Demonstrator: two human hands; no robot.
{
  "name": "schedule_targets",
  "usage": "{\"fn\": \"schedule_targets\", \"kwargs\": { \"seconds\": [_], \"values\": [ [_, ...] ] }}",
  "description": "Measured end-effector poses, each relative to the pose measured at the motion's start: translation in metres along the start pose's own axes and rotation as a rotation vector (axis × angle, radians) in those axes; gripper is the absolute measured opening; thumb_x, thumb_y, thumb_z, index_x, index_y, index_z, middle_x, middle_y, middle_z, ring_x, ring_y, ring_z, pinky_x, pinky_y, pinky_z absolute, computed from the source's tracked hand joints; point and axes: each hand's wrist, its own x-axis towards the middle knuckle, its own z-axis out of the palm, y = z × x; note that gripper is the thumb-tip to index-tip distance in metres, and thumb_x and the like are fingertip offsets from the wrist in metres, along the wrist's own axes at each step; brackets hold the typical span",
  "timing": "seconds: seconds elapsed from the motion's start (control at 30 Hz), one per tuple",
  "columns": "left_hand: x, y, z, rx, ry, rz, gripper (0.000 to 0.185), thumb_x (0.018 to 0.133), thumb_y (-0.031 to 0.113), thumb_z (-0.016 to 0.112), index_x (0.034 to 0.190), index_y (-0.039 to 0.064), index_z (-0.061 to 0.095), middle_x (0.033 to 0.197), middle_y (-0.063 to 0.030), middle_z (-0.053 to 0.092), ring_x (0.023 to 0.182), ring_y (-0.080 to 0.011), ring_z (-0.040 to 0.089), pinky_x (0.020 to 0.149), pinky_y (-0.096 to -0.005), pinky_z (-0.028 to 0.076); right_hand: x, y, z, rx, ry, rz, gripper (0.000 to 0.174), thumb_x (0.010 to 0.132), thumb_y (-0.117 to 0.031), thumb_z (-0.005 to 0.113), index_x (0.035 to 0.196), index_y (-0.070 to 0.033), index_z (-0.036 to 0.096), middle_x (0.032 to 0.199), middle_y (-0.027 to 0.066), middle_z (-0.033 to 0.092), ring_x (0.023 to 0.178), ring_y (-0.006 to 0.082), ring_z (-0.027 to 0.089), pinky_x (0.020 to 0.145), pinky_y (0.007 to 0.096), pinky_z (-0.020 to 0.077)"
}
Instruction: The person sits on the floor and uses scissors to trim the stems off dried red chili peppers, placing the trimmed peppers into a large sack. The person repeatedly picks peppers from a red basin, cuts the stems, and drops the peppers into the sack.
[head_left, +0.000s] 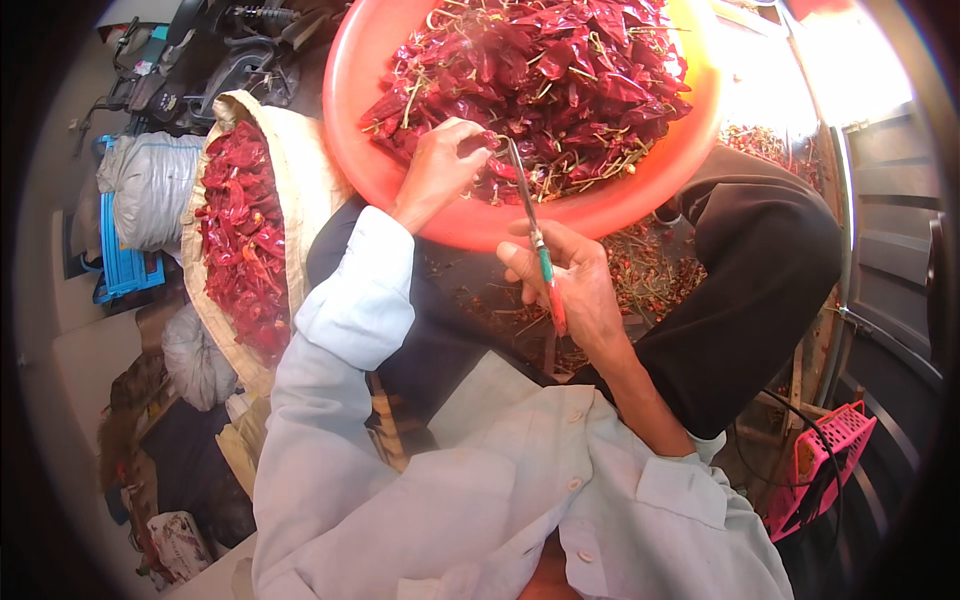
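Observation:
My left hand (442, 169) pinches a dried red chili pepper (484, 141) over the near part of a large orange-red plastic basin (465, 229). Dried red chilies (540, 90) with pale stems fill the basin. My right hand (574, 277) is closed around scissors (546, 262) whose handles show green and red wrapping. Their narrow metal blades point up to the stem end of the pepper in my left hand; whether they touch the stem, I cannot tell. Left of my left forearm stands an open cream woven sack (315, 172) holding red chili pods (244, 232) with few stems in sight.
Stem scraps (649, 270) lie on the floor below the basin. My knees flank the basin's near side. At the left are a stuffed whitish sack (154, 187), a blue plastic crate (127, 240) and a vehicle with handlebars. A pink plastic basket (825, 469) stands at the lower right.

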Motion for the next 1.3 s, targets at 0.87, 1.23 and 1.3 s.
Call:
{"fn": "schedule_targets", "kwargs": {
  "seconds": [0.87, 1.23, 1.3],
  "values": [
    [-0.102, 0.104, -0.034, 0.223, 0.174, 0.187, 0.031, 0.093, 0.0, 0.072, 0.124, -0.002, 0.072, 0.104, -0.0193, 0.078, 0.09, -0.022, 0.078, 0.076, -0.0308, 0.059, -0.017, 0.006, 0.008, -0.63, 0.114, -0.318, 0.036, 0.084, -0.027, 0.085, 0.108, -0.002, 0.076, 0.075, 0.0211, 0.067, 0.069, 0.035, 0.069, 0.068, 0.0433, 0.0534],
    [-0.103, 0.105, -0.039, 0.196, 0.26, 0.169, 0.027, 0.094, 0.01, 0.074, 0.119, 0.003, 0.07, 0.097, -0.0195, 0.073, 0.088, -0.0392, 0.072, 0.072, -0.0434, 0.057, -0.02, -0.003, 0.01, -0.612, 0.131, -0.331, 0.029, 0.083, -0.022, 0.084, 0.093, 0.003, 0.072, 0.061, 0.0006, 0.046, 0.062, 0.0079, 0.042, 0.057, 0.0328, 0.0383],
    [-0.103, 0.108, -0.041, 0.239, 0.244, 0.219, 0.027, 0.093, 0.011, 0.074, 0.119, 0.003, 0.07, 0.096, -0.0195, 0.073, 0.087, -0.0397, 0.071, 0.071, -0.0441, 0.056, -0.02, -0.003, 0.01, -0.606, 0.124, -0.324, 0.03, 0.083, -0.022, 0.083, 0.094, 0.003, 0.073, 0.062, 0.001, 0.047, 0.062, 0.0081, 0.042, 0.057, 0.0331, 0.0385]
  ]
}}
